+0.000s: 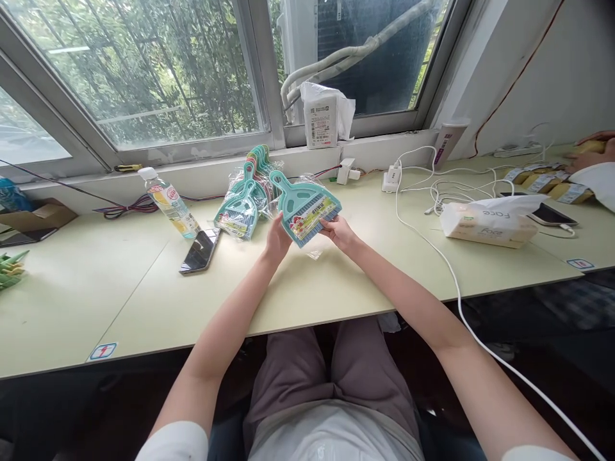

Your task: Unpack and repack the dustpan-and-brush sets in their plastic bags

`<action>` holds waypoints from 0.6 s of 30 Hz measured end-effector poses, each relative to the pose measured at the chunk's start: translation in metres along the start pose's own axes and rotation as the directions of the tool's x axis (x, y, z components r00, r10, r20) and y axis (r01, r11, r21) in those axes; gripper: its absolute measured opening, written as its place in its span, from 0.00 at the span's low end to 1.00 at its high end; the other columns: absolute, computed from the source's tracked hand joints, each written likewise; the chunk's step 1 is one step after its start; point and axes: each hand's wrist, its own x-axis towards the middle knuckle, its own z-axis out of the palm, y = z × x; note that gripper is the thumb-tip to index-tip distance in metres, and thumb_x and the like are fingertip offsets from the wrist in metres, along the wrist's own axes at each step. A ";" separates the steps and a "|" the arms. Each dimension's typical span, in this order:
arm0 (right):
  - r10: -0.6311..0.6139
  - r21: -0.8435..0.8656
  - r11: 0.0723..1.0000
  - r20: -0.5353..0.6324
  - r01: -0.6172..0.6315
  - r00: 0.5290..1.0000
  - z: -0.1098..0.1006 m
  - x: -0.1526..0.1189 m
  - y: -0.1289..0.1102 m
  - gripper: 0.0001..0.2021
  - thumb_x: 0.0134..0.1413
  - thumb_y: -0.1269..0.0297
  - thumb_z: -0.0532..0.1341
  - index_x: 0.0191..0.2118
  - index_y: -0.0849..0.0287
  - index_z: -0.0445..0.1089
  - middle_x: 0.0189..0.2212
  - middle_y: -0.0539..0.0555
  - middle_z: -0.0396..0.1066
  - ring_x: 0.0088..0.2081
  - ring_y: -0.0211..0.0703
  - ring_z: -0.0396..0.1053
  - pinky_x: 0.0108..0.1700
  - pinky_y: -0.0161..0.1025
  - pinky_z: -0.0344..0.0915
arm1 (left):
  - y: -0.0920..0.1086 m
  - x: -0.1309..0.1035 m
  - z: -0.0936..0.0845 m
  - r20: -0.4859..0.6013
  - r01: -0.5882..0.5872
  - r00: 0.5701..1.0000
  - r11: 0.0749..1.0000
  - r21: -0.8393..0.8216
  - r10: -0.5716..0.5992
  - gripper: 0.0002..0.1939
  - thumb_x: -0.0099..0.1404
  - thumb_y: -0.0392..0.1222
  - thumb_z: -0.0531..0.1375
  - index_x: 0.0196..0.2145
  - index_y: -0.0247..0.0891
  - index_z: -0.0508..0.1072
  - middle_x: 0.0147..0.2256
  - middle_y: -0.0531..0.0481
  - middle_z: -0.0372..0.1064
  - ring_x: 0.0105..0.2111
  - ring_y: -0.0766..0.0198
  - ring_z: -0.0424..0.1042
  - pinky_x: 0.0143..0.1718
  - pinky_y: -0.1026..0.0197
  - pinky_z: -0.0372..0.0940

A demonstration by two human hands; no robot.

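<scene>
A teal dustpan and brush set (307, 203) in clear wrapping, with a printed label across its brush bristles, is held tilted above the table. My left hand (278, 238) grips its lower left edge, and my right hand (340, 232) pinches its lower right side. Left of it lies a pile of similar wrapped dustpan sets (239, 211), several handles stacked toward the window. A small scrap of clear plastic (314, 255) rests on the table below the held set.
The pale table (298, 301) carries a phone (200, 251), a bottle (170, 203), a tissue pack (487, 224) and white cables. A cup (448, 144) stands by the wall. Another person's hand (596, 144) touches yellow packages (548, 182) at the far right.
</scene>
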 end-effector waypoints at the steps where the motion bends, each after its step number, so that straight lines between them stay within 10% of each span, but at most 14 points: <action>1: 0.006 -0.010 1.000 0.013 -0.006 1.000 0.000 0.000 -0.002 0.12 0.45 0.74 0.68 0.36 0.59 0.68 0.38 0.54 0.77 0.44 0.48 0.76 0.55 0.53 0.71 | 0.000 -0.002 0.001 0.006 0.029 1.000 1.000 0.009 -0.029 0.26 0.65 0.56 0.53 0.55 0.38 0.68 0.46 0.45 0.74 0.50 0.52 0.71 0.50 0.52 0.66; 18: -0.100 -0.012 0.995 0.008 0.100 0.995 0.002 -0.007 -0.007 0.11 0.47 0.74 0.65 0.38 0.57 0.68 0.39 0.51 0.77 0.43 0.44 0.76 0.56 0.49 0.71 | -0.004 0.000 -0.006 0.191 0.142 0.962 0.954 0.265 -0.196 0.28 0.57 0.42 0.64 0.55 0.36 0.67 0.51 0.40 0.72 0.44 0.50 0.76 0.45 0.51 0.71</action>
